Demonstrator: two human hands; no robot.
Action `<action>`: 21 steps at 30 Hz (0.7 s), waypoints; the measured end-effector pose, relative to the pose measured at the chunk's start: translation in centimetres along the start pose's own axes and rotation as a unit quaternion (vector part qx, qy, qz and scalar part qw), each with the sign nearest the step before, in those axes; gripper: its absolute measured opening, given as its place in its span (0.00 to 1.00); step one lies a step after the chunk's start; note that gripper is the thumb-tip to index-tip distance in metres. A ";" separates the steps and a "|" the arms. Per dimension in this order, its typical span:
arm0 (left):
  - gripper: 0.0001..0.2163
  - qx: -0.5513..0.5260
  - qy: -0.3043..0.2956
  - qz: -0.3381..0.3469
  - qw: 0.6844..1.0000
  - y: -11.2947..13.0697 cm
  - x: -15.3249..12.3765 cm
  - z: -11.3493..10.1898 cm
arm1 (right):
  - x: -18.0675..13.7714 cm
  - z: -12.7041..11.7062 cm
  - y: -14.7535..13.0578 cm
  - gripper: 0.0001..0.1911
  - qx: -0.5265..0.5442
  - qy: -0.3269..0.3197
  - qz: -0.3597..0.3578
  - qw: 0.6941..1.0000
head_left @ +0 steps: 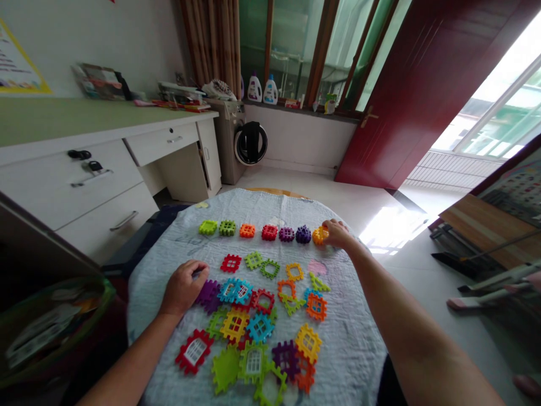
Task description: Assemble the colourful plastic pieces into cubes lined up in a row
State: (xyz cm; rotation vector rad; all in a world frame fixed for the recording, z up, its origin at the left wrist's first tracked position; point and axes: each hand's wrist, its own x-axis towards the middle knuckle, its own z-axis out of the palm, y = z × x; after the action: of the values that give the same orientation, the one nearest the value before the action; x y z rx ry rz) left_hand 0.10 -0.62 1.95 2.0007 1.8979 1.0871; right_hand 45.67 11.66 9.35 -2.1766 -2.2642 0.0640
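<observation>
A round table under a pale quilted cloth (355,349) carries many coloured plastic interlocking tiles. Along its far side runs a row of small blocks: green (208,227), green, orange (247,230), red (269,232), purple and purple. At the row's right end my right hand (336,233) has its fingers closed on an orange-yellow block (319,235). My left hand (183,287) lies curled on the cloth, its fingers on a purple tile (208,293) at the left edge of a loose heap of flat tiles (257,327).
A white desk with drawers (97,169) stands at the left, a washing machine (240,141) beyond it. A dark red door (406,90) is open at the back right. Wooden boards (486,231) lie on the floor at right. A green basket (51,327) sits low at left.
</observation>
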 end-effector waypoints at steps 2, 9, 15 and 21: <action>0.10 0.000 0.000 -0.003 1.000 0.1 0.0 -0.1 | 0.8 0.2 0.1 0.28 -0.004 -0.009 0.003 1.000; 0.09 -0.006 -0.007 -0.012 1.000 0.5 0.0 -0.2 | 1.9 1.4 0.0 0.27 -0.014 -0.029 -0.005 0.999; 0.10 0.005 -0.001 -0.015 1.000 0.5 0.0 -0.2 | 1.8 1.3 -0.3 0.32 -0.007 -0.021 -0.008 1.000; 0.11 0.006 -0.008 -0.010 1.000 0.5 -0.1 -0.2 | -2.7 -0.8 -0.9 0.34 0.042 0.051 -0.045 0.997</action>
State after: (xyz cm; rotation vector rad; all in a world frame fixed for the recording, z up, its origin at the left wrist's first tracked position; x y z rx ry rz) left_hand 0.41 -0.86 2.40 1.9856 1.9170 1.0531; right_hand 44.92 8.99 10.25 -1.9888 -2.2569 0.0468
